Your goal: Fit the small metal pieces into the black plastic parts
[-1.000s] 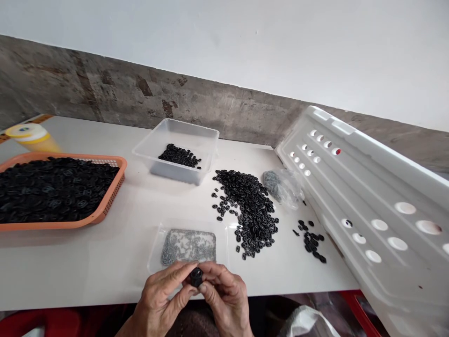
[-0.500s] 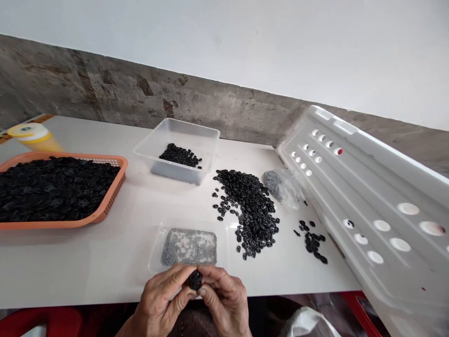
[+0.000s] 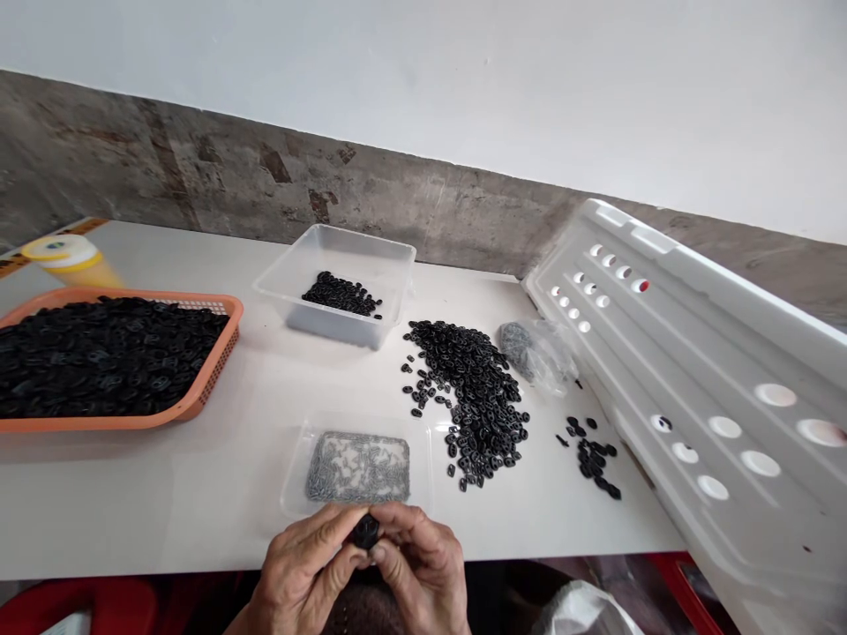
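Note:
A small round black part point(image 3: 366, 531) is pinched between the fingertips of both hands at the table's front edge. My left hand point(image 3: 308, 564) grips it from the left, and my right hand point(image 3: 420, 560) from the right. Just beyond them lies a shallow clear tray point(image 3: 423, 454) with many small grey metal pieces point(image 3: 357, 467). A heap of small black pieces point(image 3: 473, 388) spreads to the right of the tray. Behind, a clear plastic box point(image 3: 390, 265) holds more black pieces point(image 3: 341, 294). The palms are partly hidden by the fingers.
An orange basket point(image 3: 215, 370) full of black parts stands at left, with a yellow-and-white container point(image 3: 72, 257) behind it. A clear bag point(image 3: 546, 353) and scattered black parts point(image 3: 599, 460) lie at right, beside a leaning white panel with holes point(image 3: 701, 353).
Both hands keep hold of the black part, which has turned slightly between the fingertips. The view has shifted very little.

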A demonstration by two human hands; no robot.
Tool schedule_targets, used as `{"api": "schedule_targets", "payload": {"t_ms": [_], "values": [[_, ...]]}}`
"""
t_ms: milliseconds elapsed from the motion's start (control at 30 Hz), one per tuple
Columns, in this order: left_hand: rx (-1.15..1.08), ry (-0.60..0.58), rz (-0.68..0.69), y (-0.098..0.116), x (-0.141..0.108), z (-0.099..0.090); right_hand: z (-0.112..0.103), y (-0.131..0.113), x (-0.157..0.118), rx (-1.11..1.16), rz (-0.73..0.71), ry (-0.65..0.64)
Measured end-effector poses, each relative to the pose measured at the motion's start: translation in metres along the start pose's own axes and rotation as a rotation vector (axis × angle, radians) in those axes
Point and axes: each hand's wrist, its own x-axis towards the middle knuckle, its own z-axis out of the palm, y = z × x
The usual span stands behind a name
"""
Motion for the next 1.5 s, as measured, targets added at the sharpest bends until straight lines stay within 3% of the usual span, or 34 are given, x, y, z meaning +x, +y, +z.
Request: {"api": "schedule_targets", "payload": {"t_ms": [300,600,1033,1500], "values": [[0.062,0.080,0.103,0.000,0.004,-0.001,0.000,-0.001,0.003,-0.090,-0.096,-0.007],[0.068,0.142,0.105,0.001,0.004,0.002,0.001,-0.010,0.009,-0.168,-0.187,-0.026],[0.101,0.122,0.107,0.002,0.007,-0.003,0.000,-0.011,0.013,-0.106,-0.119,-0.042],[0.092,0.152,0.020,-0.011,0.009,-0.001,0.002,0.012,0.015,0.116,0.070,-0.003]]}}
